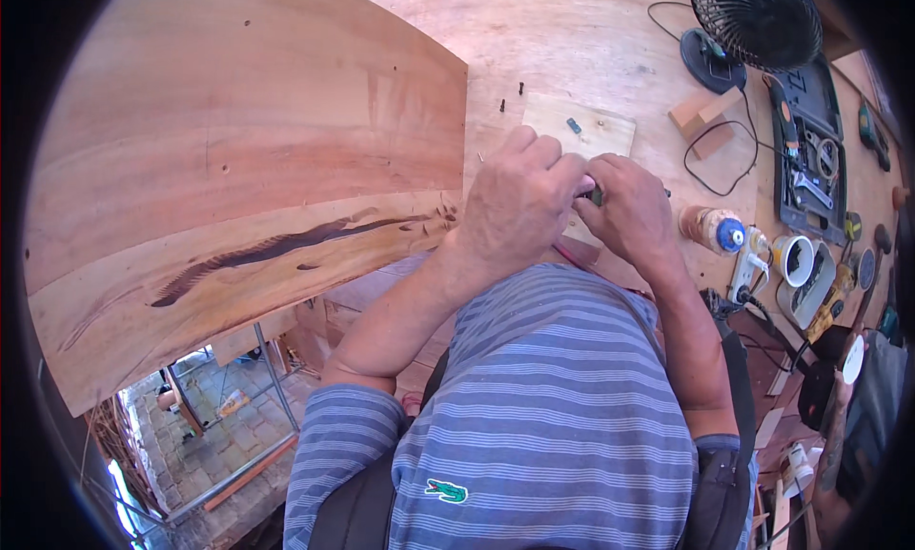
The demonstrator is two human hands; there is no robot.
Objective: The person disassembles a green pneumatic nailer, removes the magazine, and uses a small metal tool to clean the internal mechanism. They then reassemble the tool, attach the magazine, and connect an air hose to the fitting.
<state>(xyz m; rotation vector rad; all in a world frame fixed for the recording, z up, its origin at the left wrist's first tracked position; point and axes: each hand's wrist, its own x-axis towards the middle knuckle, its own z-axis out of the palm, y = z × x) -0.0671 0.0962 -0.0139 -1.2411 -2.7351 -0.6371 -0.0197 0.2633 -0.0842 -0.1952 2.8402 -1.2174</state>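
Note:
My left hand (pixel 515 202) and my right hand (pixel 629 212) meet over the near edge of the workbench, fingers closed in a pinch. Between them shows a bit of a small dark green piece (pixel 598 196); the fingers cover most of it, so its kind is unclear. Just beyond lies a pale flat board (pixel 607 142). On that board rests a small teal block-like part (pixel 574 126), with a tiny round metal piece (pixel 601 124) near it. Farther left on the bench are two small dark screw-like pieces (pixel 521 89).
A large wooden panel (pixel 257 102) stands at left. To the right are wood blocks (pixel 705 116), a black fan (pixel 758 21) with its cable, an open tool case (pixel 810 159), a blue-capped bottle (pixel 713 228), a white power strip (pixel 748 264) and a white tub (pixel 793 260).

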